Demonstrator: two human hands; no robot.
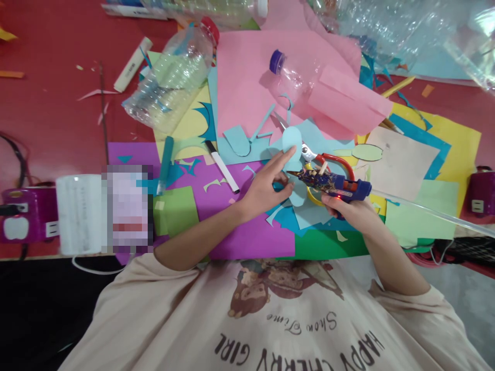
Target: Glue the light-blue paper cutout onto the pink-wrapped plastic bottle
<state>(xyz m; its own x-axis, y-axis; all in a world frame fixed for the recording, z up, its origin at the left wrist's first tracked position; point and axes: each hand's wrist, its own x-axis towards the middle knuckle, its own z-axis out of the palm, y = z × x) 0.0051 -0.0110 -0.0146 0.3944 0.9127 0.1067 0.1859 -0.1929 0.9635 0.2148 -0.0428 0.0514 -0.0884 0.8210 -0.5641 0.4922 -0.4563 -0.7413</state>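
Observation:
My left hand point(269, 184) has its fingers on a light blue paper cutout point(292, 140), thumb and fingers bent around its left side. My right hand point(350, 210) is wrapped around a dark blue glue gun point(340, 186) with a small red light lit. The glue gun's nozzle, crusted with dried bits, points left, close to my left fingertips and the cutout. Behind it lies a pair of scissors point(336, 161) with red and yellow handles, partly hidden by the gun and the paper. A clear glue stick point(425, 210) extends from the gun's rear toward the right.
A clear bottle with a purple cap point(277, 62) lies on pink paper point(243, 87). Another bottle with a red cap point(209, 31) lies left. A white marker point(223, 167) and a teal marker point(165, 165) rest near purple paper point(247, 234). A phone point(129, 208) sits left.

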